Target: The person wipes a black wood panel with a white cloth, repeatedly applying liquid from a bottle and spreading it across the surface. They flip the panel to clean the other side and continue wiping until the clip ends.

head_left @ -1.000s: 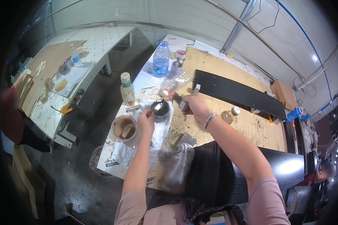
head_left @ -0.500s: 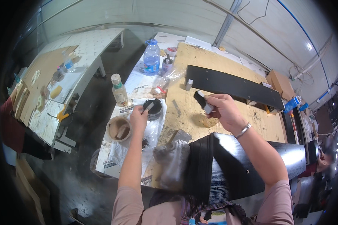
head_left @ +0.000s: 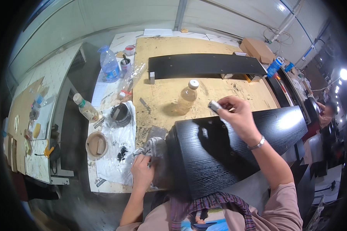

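Note:
My right hand [head_left: 237,113] is raised over the black wood-grain panel [head_left: 212,165] and pinches a small flat scraper [head_left: 214,105] with a pale face and a dark tip. Its shadow falls on the panel. My left hand [head_left: 142,173] is closed at the near edge of the table, against a crumpled grey rag [head_left: 155,148]. The end of a small dark scraper [head_left: 149,164] shows at its fingers; the rest is hidden. An open black tin [head_left: 120,114] and a round tub [head_left: 97,146] with a brown inside stand to the left on white plastic sheeting.
A capped bottle of yellowish liquid [head_left: 187,98] stands behind the panel. At the back lies a long black board [head_left: 204,67]. On the left are a large blue-tinted jug [head_left: 110,65], a small can [head_left: 125,64] and a green-collared bottle [head_left: 85,107]. Another table [head_left: 67,61] stands farther left.
My left hand has moved from the black tin to the grey rag. The right hand's scraper, earlier bearing black paste, is now turned over the panel. The view has swung right.

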### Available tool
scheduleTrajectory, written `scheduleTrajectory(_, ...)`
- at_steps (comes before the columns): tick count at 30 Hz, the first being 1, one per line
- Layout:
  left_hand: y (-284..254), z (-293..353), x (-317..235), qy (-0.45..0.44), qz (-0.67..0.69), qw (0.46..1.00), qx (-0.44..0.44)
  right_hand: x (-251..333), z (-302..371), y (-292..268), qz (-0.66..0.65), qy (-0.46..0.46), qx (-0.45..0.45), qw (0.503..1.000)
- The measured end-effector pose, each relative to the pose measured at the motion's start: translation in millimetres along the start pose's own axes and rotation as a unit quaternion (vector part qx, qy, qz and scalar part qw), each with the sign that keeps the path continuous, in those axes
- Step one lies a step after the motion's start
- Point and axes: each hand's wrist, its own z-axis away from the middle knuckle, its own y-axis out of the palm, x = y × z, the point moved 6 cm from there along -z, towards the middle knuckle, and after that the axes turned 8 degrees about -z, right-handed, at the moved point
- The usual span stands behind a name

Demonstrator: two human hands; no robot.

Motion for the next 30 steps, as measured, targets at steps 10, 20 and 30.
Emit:
scheduleTrajectory(10,-69.9,5.3,-16.0,-0.039,0.374,0.916,-0.141,26.0,12.5,78.9,0.174,-0.144,0.013,0.974)
scheduleTrajectory(20,-158.8,48.5,-20.9,0.041,0.340,0.857,-0.384,21.7,10.2,91.8,0.207,-0.100,0.049,0.972)
scheduleTrajectory(30,-163.2,50.7,-40.0,0.034,0.333,0.857,-0.391,25.9,14.8,84.4,0.187,-0.137,0.029,0.972)
